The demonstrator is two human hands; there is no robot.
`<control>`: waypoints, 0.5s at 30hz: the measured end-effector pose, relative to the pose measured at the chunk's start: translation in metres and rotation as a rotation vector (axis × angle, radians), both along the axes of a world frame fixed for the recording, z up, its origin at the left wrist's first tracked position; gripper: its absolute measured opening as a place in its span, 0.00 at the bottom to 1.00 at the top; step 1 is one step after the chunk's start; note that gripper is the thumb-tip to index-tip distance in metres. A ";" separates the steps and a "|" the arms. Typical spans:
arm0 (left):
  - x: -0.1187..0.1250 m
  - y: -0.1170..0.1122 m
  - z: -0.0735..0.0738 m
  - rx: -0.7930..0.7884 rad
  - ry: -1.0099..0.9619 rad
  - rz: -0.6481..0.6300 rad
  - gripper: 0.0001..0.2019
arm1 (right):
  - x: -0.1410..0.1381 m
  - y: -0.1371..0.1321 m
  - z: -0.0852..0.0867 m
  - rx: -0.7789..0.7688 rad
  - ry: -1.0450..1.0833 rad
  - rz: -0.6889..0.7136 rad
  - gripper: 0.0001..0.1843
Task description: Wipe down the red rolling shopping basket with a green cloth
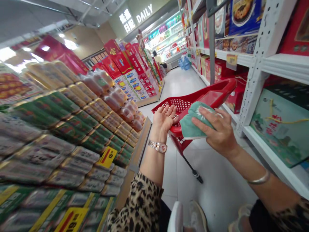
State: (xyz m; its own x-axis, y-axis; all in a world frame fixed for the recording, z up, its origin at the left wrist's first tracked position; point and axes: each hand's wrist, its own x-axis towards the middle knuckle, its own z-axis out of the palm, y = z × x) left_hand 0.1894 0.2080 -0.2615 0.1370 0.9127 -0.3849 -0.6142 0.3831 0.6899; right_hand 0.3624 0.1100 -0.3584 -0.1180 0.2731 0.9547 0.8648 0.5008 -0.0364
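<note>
Your right hand (218, 133) is gripping a folded teal terry-cloth towel (195, 120), its fingers (205, 112) pressing into the nubby pile just above the glossy rim of a red plastic shopping cart (217, 87) with a perforated basket. Your left hand (164, 119) is lying open, palm up and holding nothing, just beside the towel, with a metal wristwatch (157, 146) on the wrist and a leopard-print sleeve (137, 206) below it. White floor tiles (212, 183) are running ahead between stacked shrink-wrapped packs (60, 129) on your left and white perforated-steel shelving (256, 64) holding boxed goods on your right.
</note>
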 end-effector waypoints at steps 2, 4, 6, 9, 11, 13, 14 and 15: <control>-0.002 0.000 0.000 -0.046 -0.013 -0.012 0.08 | 0.010 0.004 0.002 0.023 -0.012 -0.036 0.30; -0.004 -0.001 0.001 -0.078 -0.035 -0.040 0.08 | 0.024 0.009 0.002 0.029 -0.001 -0.091 0.30; -0.005 -0.002 0.001 -0.090 -0.060 -0.061 0.08 | 0.037 0.015 0.001 0.027 0.036 -0.144 0.30; -0.004 -0.006 0.002 -0.099 -0.089 -0.077 0.09 | 0.046 0.018 -0.002 -0.008 0.100 -0.163 0.30; -0.003 -0.007 0.002 -0.114 -0.100 -0.082 0.10 | 0.043 0.017 -0.002 0.003 0.117 -0.151 0.30; -0.004 -0.008 0.001 -0.127 -0.108 -0.085 0.12 | 0.033 0.012 -0.001 0.032 0.098 -0.129 0.31; -0.004 -0.008 0.000 -0.131 -0.114 -0.086 0.13 | 0.027 0.009 0.000 0.038 0.085 -0.116 0.32; -0.005 -0.008 -0.001 -0.132 -0.123 -0.085 0.13 | 0.020 0.005 0.002 0.036 0.070 -0.100 0.32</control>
